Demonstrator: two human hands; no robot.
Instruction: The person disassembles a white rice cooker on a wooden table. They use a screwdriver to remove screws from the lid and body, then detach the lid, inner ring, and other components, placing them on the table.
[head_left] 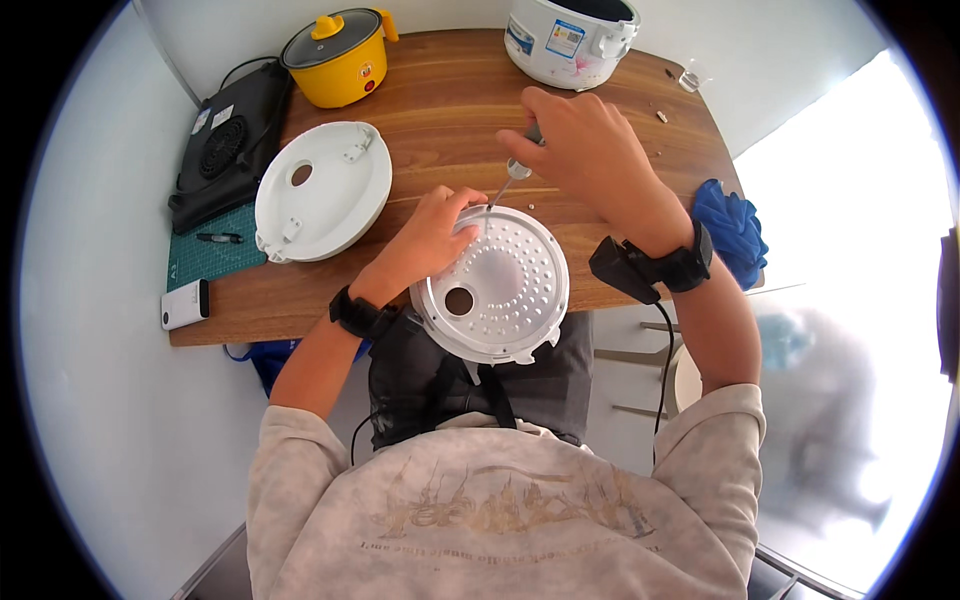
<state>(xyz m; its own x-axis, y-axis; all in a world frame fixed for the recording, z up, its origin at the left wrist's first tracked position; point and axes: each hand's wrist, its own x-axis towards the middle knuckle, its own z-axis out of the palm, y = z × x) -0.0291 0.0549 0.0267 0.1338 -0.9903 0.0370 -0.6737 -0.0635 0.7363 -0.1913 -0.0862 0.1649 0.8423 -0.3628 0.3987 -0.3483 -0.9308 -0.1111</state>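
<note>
A round metal inner lid (pixel 497 272) with raised dimples and one round hole lies partly over the table's near edge, above my lap. My left hand (pixel 436 236) grips its upper left rim, fingers near the edge. In my right hand (pixel 590 145) is a screwdriver (pixel 518 168) with a grey handle; its shaft slants down to the rim of the lid, close to my left fingertips. Left of the lid lies a white plastic rice cooker lid cover (pixel 330 195) with a round hole, its inner side up.
A yellow electric pot (pixel 345 85) with a glass lid and a white rice cooker body (pixel 565 50) stand at the back. On the left are a black induction-type appliance (pixel 228 140), a green cutting mat (pixel 215 255), a pen (pixel 219 238) and a white power bank (pixel 185 306). Blue cloth (pixel 728 232) lies right.
</note>
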